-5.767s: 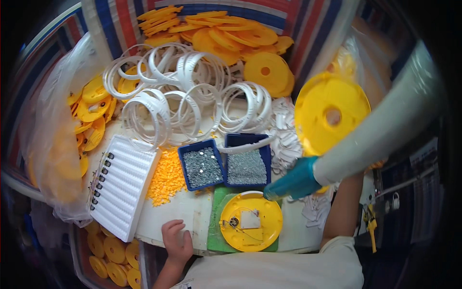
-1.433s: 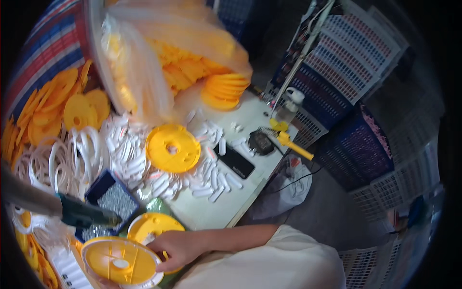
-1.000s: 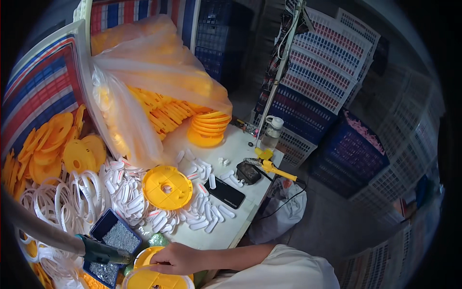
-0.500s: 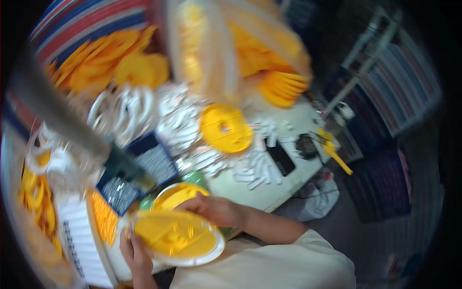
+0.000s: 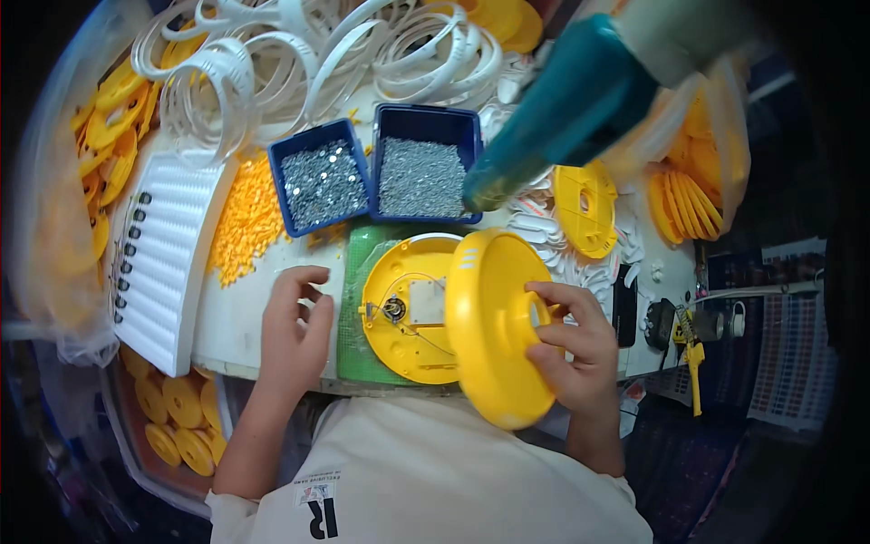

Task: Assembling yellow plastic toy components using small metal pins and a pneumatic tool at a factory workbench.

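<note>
Fingers (image 5: pixel 557 295) of the right hand (image 5: pixel 584 354) are clamped at the central hub of a yellow cover (image 5: pixel 489 326), tilted steeply over the right part of a round yellow base (image 5: pixel 399 349) on a green mat (image 5: pixel 352 358). Beyond, I see two blue trays (image 5: pixel 428 121) on the desk (image 5: pixel 234 326), a teal tool (image 5: pixel 571 109) angling down beside them. The left hand (image 5: pixel 299 331) is empty, just left of the mat, thumb and fingers apart, palm turned inward.

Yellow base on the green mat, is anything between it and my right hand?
Yes: the tilted disc, held in your right hand, stands between that hand and the base, hiding the base's right edge from view.
</note>
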Motion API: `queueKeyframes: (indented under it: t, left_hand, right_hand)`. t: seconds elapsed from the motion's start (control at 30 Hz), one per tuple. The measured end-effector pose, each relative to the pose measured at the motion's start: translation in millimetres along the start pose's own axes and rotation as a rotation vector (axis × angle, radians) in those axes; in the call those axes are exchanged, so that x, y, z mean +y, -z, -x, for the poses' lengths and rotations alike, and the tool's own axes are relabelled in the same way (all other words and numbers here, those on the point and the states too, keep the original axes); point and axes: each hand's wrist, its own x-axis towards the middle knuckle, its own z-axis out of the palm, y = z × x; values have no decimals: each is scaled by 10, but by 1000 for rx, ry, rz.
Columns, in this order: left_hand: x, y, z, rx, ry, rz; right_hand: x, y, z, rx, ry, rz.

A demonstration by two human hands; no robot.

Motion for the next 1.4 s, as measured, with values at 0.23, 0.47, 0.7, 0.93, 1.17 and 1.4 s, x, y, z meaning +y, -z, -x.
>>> queueKeyframes:
  t: [0.23, 0.47, 0.7, 0.93, 1.17, 1.4]
  left_hand:
    - [-31, -247, -35, -123, -27, -116]
    - [-9, -233, -51, -184, 36, -44]
    - [-61, -160, -93, -262, 28, 21]
    - [-34, -132, -107, -264, 92, 87]
    - [-65, -151, -113, -271, 70, 60]
    - [23, -178, -127, -289, 151, 107]
  right_hand:
    - [307, -468, -72, -43, 75, 390]
    - [358, -617, -102, 2, 41, 471]
    - [231, -729, -254, -124, 116, 527]
    - [172, -797, -324, -185, 139, 588]
    - [241, -822, -295, -193, 154, 617]
    - [428, -853, -202, -142, 205, 576]
